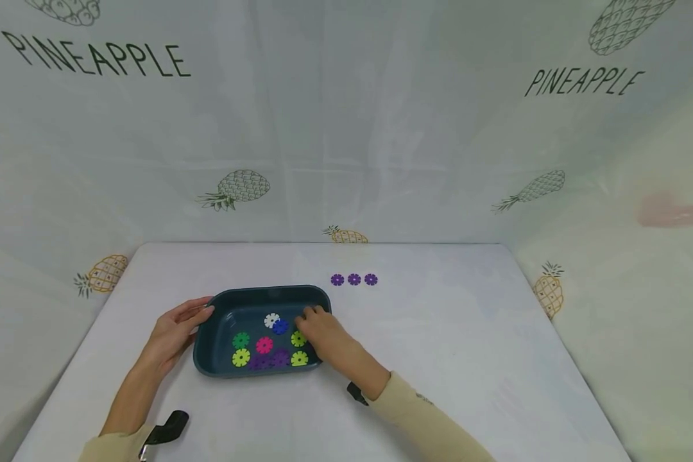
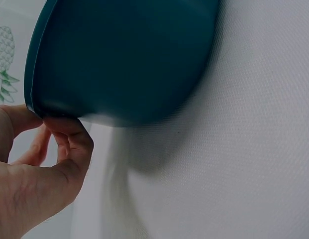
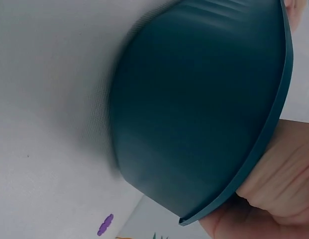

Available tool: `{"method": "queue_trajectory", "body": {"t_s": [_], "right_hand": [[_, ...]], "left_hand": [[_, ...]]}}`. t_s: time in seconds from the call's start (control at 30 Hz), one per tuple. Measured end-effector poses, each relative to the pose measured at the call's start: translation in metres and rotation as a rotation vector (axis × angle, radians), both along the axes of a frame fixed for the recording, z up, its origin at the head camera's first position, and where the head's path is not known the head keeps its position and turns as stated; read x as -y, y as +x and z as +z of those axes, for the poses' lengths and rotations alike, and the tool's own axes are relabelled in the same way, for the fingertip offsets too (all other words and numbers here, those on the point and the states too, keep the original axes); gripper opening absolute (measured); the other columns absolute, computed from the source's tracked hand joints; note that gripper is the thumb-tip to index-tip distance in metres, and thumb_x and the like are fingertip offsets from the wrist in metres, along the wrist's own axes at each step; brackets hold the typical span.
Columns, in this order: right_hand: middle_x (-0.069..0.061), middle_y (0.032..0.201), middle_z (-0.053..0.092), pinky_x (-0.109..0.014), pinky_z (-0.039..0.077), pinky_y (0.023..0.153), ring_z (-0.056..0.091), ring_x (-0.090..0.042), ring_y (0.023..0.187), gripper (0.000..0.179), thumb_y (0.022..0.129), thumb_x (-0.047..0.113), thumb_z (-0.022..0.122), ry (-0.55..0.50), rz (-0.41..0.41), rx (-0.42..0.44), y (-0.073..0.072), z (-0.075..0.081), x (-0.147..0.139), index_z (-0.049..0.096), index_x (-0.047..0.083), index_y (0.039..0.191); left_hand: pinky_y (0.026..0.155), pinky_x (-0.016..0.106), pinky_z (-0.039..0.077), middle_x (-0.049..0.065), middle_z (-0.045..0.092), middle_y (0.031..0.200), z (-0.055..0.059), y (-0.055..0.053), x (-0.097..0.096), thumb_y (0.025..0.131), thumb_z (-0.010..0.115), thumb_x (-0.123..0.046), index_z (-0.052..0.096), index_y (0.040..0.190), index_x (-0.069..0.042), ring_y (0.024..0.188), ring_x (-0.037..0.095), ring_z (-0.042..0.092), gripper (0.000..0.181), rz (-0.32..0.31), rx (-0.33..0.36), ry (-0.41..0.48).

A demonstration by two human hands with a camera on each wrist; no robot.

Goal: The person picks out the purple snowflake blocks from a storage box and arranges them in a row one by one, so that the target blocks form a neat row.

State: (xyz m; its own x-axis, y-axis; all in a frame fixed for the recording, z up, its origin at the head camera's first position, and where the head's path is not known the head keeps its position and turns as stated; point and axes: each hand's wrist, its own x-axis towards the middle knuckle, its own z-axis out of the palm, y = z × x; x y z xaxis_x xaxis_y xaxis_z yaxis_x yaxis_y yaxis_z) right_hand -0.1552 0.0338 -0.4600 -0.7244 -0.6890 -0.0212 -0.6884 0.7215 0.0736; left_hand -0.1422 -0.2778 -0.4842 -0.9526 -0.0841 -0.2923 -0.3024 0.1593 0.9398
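A dark teal tray (image 1: pixel 253 294) holds several small notched discs, among them a pink disc (image 1: pixel 264 345), a green disc (image 1: pixel 240 340), a white disc (image 1: pixel 271 320) and a blue disc (image 1: pixel 280 327). My left hand (image 1: pixel 174 334) pinches the tray's left rim between thumb and fingers, which the left wrist view shows from below. Over the right side of the tray, my right hand (image 1: pixel 325 333) reaches in with bent fingers, beside a yellow-green disc (image 1: pixel 298 339). Its fingertips are hidden behind the tray wall (image 3: pixel 204 109) in the right wrist view, so whether they hold a disc cannot be seen.
Three purple discs (image 1: pixel 354 279) lie in a row on the white table (image 1: pixel 439 333), beyond the tray's right back corner. A pale curtain (image 1: pixel 346 128) printed with pineapples hangs behind the table and along its sides.
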Motion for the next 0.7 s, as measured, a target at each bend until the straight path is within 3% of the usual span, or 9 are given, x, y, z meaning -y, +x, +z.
{"method": "queue_trajectory", "body": {"t_s": [0.17, 0.4, 0.7], "right_hand": [[-0.006, 0.114, 0.068, -0.024, 0.052, 0.092, 0.064, -0.019, 0.105, 0.033, 0.091, 0.002, 0.077, -0.03, 0.012, 0.017, 0.0, -0.001, -0.002, 0.071, 0.012, 0.122], [-0.004, 0.104, 0.07, -0.02, 0.053, 0.083, 0.066, -0.014, 0.092, 0.023, 0.094, 0.004, 0.074, -0.068, 0.063, -0.012, -0.002, -0.002, -0.005, 0.073, 0.011, 0.116], [-0.004, 0.1, 0.067, -0.016, 0.051, 0.077, 0.063, -0.01, 0.085, 0.023, 0.095, 0.0, 0.072, -0.123, 0.086, 0.042, -0.001, 0.001, -0.011, 0.071, 0.009, 0.116]], "left_hand": [[0.083, 0.021, 0.052, -0.02, 0.063, 0.111, -0.001, -0.001, 0.0, 0.097, 0.07, -0.044, 0.049, 0.149, -0.005, 0.101, -0.003, 0.061, 0.068, -0.001, -0.005, 0.002], [0.084, 0.018, 0.052, -0.019, 0.062, 0.113, 0.0, 0.0, -0.001, 0.098, 0.068, -0.045, 0.046, 0.151, -0.003, 0.102, -0.005, 0.06, 0.071, -0.009, -0.002, -0.016], [0.084, 0.017, 0.05, -0.016, 0.06, 0.116, 0.0, 0.002, -0.002, 0.098, 0.068, -0.047, 0.046, 0.151, -0.005, 0.103, -0.005, 0.058, 0.072, -0.005, 0.02, -0.044]]}}
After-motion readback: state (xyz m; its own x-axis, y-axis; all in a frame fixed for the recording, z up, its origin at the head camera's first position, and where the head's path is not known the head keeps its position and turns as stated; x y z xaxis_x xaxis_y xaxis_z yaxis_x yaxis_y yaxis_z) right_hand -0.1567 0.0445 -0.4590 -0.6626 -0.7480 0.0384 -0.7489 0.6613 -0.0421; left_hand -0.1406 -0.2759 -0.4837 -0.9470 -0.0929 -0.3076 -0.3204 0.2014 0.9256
